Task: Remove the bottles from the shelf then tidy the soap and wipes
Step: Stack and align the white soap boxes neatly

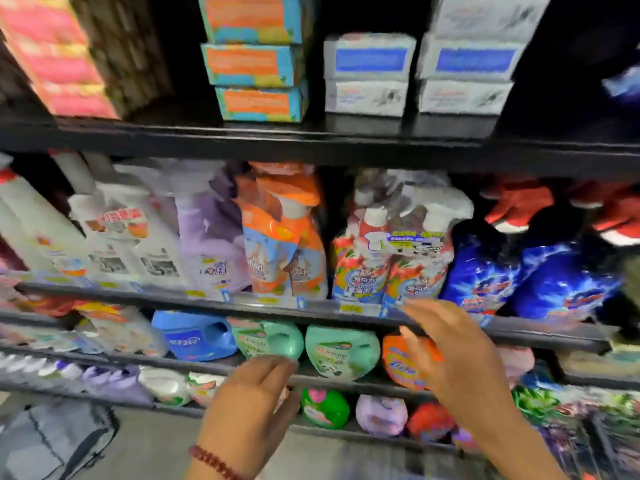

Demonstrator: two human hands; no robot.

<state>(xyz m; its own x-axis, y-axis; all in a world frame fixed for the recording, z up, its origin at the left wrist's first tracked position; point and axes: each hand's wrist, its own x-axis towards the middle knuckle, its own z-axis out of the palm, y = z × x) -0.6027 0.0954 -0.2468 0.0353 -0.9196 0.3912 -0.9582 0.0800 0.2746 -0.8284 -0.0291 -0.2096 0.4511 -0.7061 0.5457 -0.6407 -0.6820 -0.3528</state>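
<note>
Fingers (272,365) of left hand (254,403) and right hand (453,358) spread before bottles (341,353).

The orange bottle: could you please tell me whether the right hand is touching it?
Cannot tell. In the head view the right hand overlaps the orange bottle, but blur hides any contact.

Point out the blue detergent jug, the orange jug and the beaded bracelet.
blue detergent jug (185,339): head view, front label.
orange jug (394,365): head view, visible label.
beaded bracelet (213,460): head view, red beads.

Dim overall; heavy motion blur throughout, labels unreadable; wide-angle bending at edges; dark shadow under upper shelf (311,143).
</note>
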